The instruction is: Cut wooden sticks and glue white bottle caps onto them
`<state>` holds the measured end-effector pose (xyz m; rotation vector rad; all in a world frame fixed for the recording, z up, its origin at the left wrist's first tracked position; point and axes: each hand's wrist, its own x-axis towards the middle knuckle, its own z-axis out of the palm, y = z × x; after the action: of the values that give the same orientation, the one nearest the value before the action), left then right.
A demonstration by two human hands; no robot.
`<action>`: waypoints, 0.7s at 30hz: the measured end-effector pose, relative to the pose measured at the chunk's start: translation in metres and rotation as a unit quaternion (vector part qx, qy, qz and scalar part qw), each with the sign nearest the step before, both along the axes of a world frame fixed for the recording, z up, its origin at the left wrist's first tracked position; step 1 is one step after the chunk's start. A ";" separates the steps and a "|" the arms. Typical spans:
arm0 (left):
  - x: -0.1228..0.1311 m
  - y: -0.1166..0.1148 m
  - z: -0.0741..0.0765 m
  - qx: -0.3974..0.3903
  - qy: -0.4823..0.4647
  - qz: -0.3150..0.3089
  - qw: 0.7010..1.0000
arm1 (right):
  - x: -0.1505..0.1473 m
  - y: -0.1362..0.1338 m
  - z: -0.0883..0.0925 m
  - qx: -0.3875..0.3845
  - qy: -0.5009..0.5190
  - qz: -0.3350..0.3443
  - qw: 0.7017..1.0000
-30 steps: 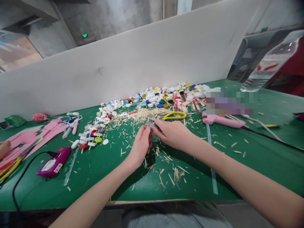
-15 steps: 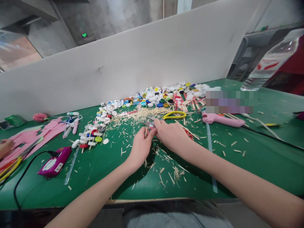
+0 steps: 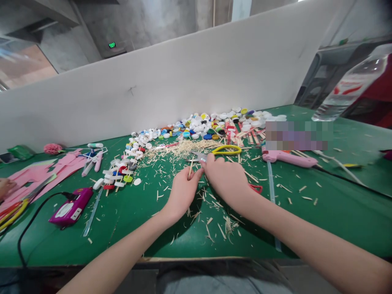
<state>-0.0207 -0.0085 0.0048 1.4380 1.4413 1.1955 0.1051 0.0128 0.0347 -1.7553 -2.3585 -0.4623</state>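
Observation:
My left hand is closed around a thin wooden stick, whose pale end sticks up past the thumb. My right hand grips a pair of scissors near the blades, which show silver beside the stick. A yellow handle loop lies beyond the knuckles, and a red loop peeks out by the wrist. Both hands meet close together just above the green table. Behind them is a heap of pale wood shavings, with more slivers scattered below the hands.
Bottle caps lie piled along the white partition. A pink glue gun rests at right, near a water bottle. Leftward are caps on sticks, a purple power box, pink paper and another person's hand.
My right hand has shifted slightly right and its grip has turned a little. More of the stick shows above my left hand. The whole view has moved slightly.

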 end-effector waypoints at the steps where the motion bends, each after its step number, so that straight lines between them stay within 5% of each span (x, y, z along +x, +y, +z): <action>1: 0.000 0.000 0.000 -0.002 -0.002 0.001 1.000 | 0.003 0.003 0.001 0.012 0.007 -0.018 1.000; 6: -0.003 0.003 0.002 -0.023 -0.062 -0.001 0.998 | 0.016 0.015 0.005 0.040 0.027 -0.025 0.999; 12: 0.002 -0.002 0.009 -0.045 -0.139 -0.045 0.988 | 0.013 0.013 0.003 0.012 0.073 0.121 0.990; 16: 0.003 -0.004 0.010 -0.007 -0.104 -0.060 0.993 | 0.015 0.014 0.003 -0.027 0.084 0.187 0.978; 21: 0.000 -0.003 0.012 0.061 -0.005 -0.048 0.997 | 0.015 0.012 0.005 -0.043 0.073 0.193 0.978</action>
<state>-0.0206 -0.0117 0.0171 1.5645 1.2962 1.2461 0.1205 0.0249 0.0397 -1.2600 -2.5565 -0.1694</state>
